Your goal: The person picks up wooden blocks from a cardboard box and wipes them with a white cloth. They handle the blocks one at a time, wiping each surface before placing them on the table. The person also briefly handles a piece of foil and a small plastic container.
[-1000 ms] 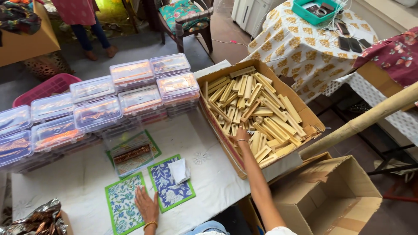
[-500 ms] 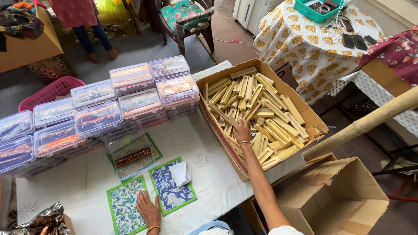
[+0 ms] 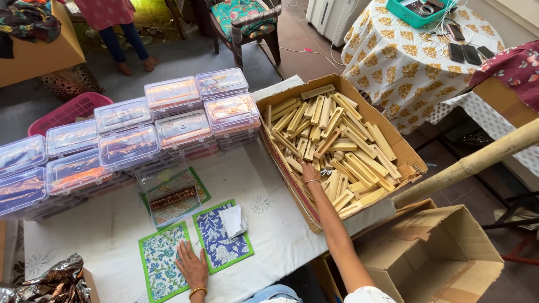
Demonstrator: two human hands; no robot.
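Floor: grey concrete at top left, brown tile at right, daylit. Wooden chair [image 3: 245, 25] with floral cushion stands at top centre; round table under yellow-patterned cloth [image 3: 404, 62] at upper right carries a teal tray [image 3: 422, 12] and dark phones [image 3: 470, 53]. Pink basket [image 3: 67, 111] on floor at left; bamboo pole [image 3: 477, 161] slants across right; empty carton [image 3: 432, 252] below it.

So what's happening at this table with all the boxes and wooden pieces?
A person is working at a white-covered table. Their right hand reaches into a cardboard box full of pale wooden sticks, resting among them. Their left hand lies flat on the table between two green-bordered floral cards. An open clear plastic case sits just beyond, with stacks of closed clear cases behind it. Another person stands in the background.
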